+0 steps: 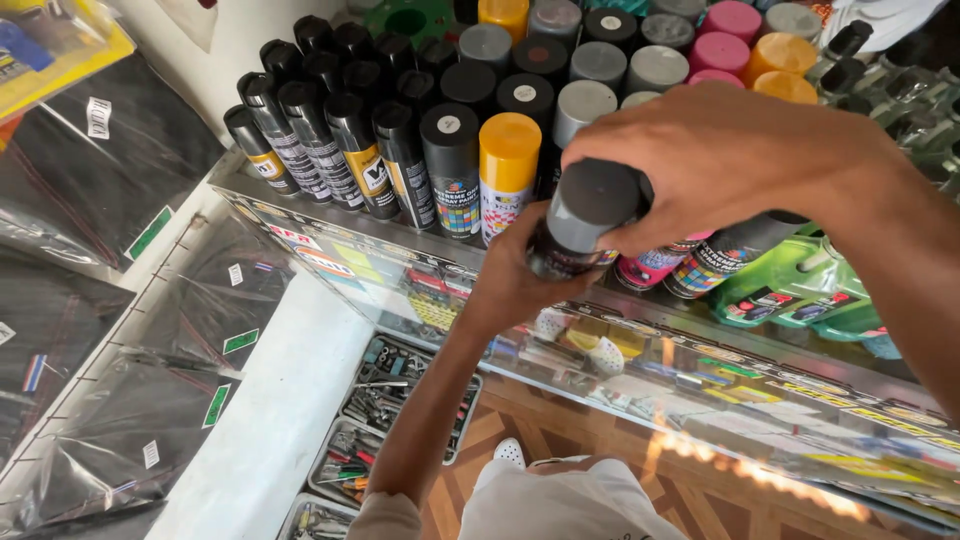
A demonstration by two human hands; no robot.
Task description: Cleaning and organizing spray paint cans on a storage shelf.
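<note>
Where the glass counter (640,400) runs across the view, its top is crowded with upright spray-paint cans, and below the pane lie small packaged goods that the glare makes hard to make out. Black plastic-wrapped covers (120,340) hang on the wall to the left, and trays of small tools (385,400) sit on the floor under the counter, beside a wooden-patterned floor.

The right hand (720,165) reaches in from the right edge and curls over the grey cap of a spray can (580,220), fingers wrapped around the cap's top and side. The left hand (515,275) comes up from below and grips the same can by its lower body, so the can sits clasped between both hands, just above the counter's front edge. The can has a dark body with a printed label and a matte grey cap; most of the body is hidden behind the left fingers.

Just to its left stand a yellow-capped can (508,170) and a black-capped can (450,165), with a row of slimmer black cans (320,130) beyond. Under the right wrist, a pink-labelled can (655,265) is partly covered, and green bottles (790,285) lie further right
</note>
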